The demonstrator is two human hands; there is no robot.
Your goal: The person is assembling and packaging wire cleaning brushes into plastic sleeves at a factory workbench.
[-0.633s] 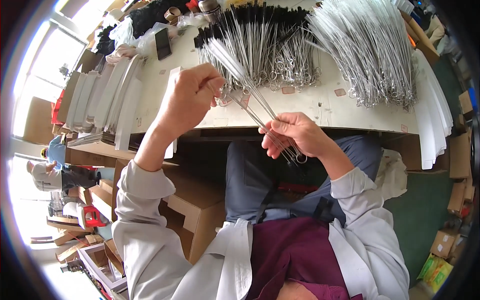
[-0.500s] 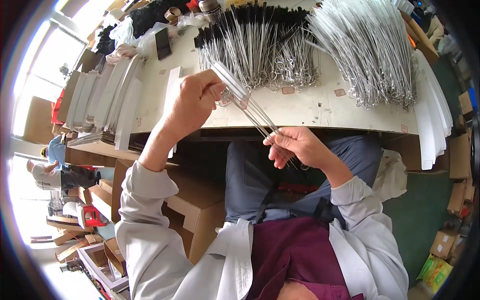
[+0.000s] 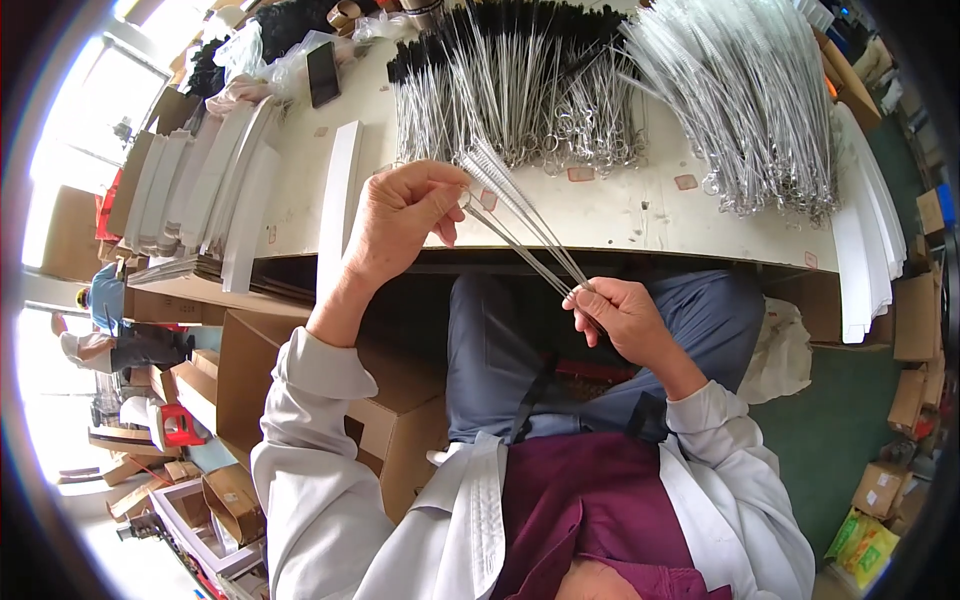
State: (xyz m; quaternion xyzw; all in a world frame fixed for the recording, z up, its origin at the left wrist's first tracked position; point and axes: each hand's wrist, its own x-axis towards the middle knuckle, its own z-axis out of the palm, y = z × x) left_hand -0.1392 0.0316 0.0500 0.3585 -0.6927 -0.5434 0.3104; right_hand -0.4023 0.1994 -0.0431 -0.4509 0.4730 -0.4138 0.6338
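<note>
My right hand (image 3: 622, 318) is closed around a small bunch of thin wire straw brushes (image 3: 512, 195), held slanting over the table's front edge. Several of their pale-bristled heads point up toward the far left. Other wires in the bunch end in small loops near my left fingertips. My left hand (image 3: 398, 215) has thumb and forefinger pinched at one of these loop ends. Beyond my hands lie a heap of black-bristled straw brushes (image 3: 500, 90) and, to its right, a larger heap of white-bristled straw brushes (image 3: 740, 110), loop ends toward me.
The pale table (image 3: 600, 225) carries stacked white card strips (image 3: 205, 190) at left, a single strip (image 3: 341, 185) and a black phone (image 3: 323, 75). More white strips (image 3: 865, 240) hang at the right edge. Cardboard boxes (image 3: 405, 430) stand below. Another person (image 3: 110, 320) is far left.
The brushes have fanned apart, and my right hand has shifted slightly right and down. My left hand has lowered a little, from the bristled heads to a loop end.
</note>
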